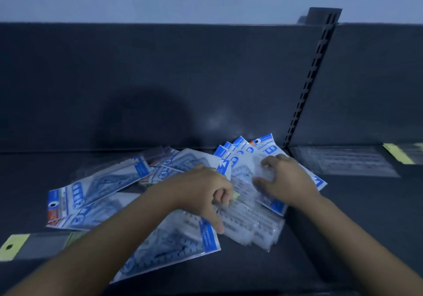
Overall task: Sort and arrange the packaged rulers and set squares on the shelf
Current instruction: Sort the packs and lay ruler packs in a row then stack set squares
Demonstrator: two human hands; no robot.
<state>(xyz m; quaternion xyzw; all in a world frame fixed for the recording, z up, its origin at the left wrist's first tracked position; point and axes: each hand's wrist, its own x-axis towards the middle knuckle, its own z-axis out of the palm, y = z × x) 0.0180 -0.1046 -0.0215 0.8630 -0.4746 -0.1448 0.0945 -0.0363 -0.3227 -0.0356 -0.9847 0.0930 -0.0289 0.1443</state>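
Fanned packs: on my feed a stack of flat plastic sleeves [249, 151] lay at the far right of the heap. They were spread like cards, each with a blue header and large blue print on white.
Set-square packs: to the left, glossy sleeves [98, 181] with blue edge strips overlapped at odd angles. Pale triangular outlines showed through the film, and one had an orange patch at its near-left corner.
Near pack: another such sleeve [174, 245] lay closest to me, partly under the left forearm, with a blue strip along its right edge.
Clear ruler packs: long, narrow, see-through sleeves [249, 224] lay bundled near right of centre, their print too blurred to read.
Left hand: its [199, 188] fingers were curled at the edge of the clear ruler packs, with one finger stretched down onto them. A yellow scrap showed beside the curl, and I could not tell whether it gripped anything.
Right hand: its [290, 178] fingers were spread and bent, the tips pressing on top of the fanned packs and enclosing nothing.
Yellow-tagged pack: at the near left lay a flat clear sleeve [34, 245] with a yellow header and a punched hole.
Side pack: a clear sleeve [343, 161] lay flat to the right, past the upright.
Shelf: it [320, 238] was dark, matt and flat.
Back panel: it [160, 78] was dark and smooth, with a slotted upright [309, 82] at the far right.
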